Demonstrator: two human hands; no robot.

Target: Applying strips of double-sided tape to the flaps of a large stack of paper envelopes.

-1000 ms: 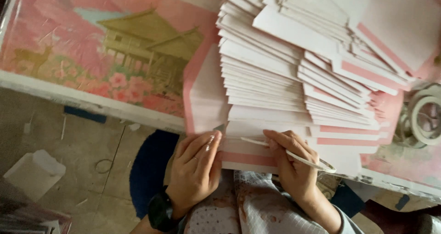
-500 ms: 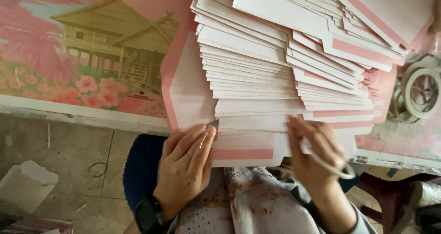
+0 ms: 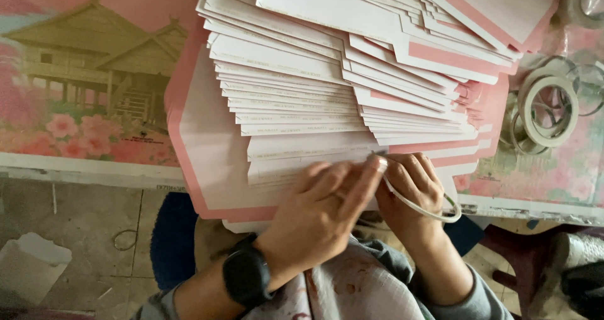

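A fanned stack of pink and white paper envelopes [image 3: 296,106] lies on the table in front of me. My right hand [image 3: 412,188] grips a thin white tape ring [image 3: 434,212] at the near edge of the stack. My left hand [image 3: 321,213], with a black watch [image 3: 246,276] on its wrist, reaches across to the right. Its fingers lie flat on the nearest envelope flap, and the fingertip touches the tape end beside my right hand. The flap under both hands is mostly hidden.
Several tape rolls [image 3: 547,112] lie at the table's right side. The table cover [image 3: 88,75] shows a wooden house and pink flowers. Below the table edge are a blue stool [image 3: 173,238], a white paper piece [image 3: 31,266] on the floor and a dark red stool [image 3: 522,244].
My left hand has slid right along the envelope edge until it meets my right hand. The right hand now holds the tape ring lower, by the table edge. The view has shifted closer.
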